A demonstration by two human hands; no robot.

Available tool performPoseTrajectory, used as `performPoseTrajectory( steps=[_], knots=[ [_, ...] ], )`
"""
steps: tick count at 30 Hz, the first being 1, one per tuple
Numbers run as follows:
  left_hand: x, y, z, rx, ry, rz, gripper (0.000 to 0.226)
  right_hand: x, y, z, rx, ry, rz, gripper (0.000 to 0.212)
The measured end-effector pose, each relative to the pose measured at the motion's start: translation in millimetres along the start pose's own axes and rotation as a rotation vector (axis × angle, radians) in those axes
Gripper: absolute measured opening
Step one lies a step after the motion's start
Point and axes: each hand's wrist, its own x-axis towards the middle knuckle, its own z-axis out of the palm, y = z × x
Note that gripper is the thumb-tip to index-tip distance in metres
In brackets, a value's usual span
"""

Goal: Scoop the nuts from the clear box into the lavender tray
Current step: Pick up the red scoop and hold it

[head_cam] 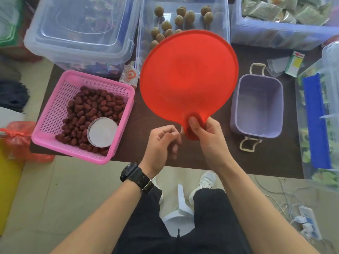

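Right hand (205,132): closed tight on the short handle of the red scoop (189,77), thumb on top.
Left hand (163,142): fingers curled in, holding nothing, just beside the handle.
Red scoop: big and round, held up over the table, hiding part of the clear box (183,8).
Nuts (184,16): in the clear box, at the back.
Lavender tray (256,105): right of the scoop, nothing inside.
Pink basket (60,99): on the left, with red dates (91,110).

Right hand (205,132) gripping a handle with thumb lying on top, left hand (161,142) hovering just beside it with fingers loosely curling inward, both forearms reaching forward.
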Motion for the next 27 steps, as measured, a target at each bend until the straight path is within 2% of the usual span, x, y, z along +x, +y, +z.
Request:
performPoseTrajectory(
  steps=[6, 11, 15, 19, 21, 25, 27],
  knots=[
    [14, -13, 3, -0.055, 0.086, 0.075, 0.027, 2, 27, -8, -0.039, -0.009, -0.025, 0.023],
    [16, -25, 5, -0.087, 0.096, 0.163, 0.031, -3, 50, -11, -0.016, -0.021, -0.039, 0.024],
    [21, -44, 6, -0.083, 0.048, 0.258, 0.031, -3, 64, -10, -0.026, 0.041, -0.151, 0.025],
    [21, -60, 3, -0.088, -0.004, 0.368, 0.027, -9, 76, -4, 0.050, 0.001, -0.311, 0.026],
    [23, -66, 2, -0.067, -0.018, 0.407, 0.027, -7, 86, -4, 0.013, 0.037, -0.369, 0.027],
    [26, -69, -2, -0.108, -0.027, 0.490, 0.030, 1, 95, 1, -0.025, 0.099, -0.449, 0.026],
    [24, -67, -1, -0.090, 0.022, 0.461, 0.035, -1, 92, 4, -0.018, 0.093, -0.432, 0.020]
  ],
)
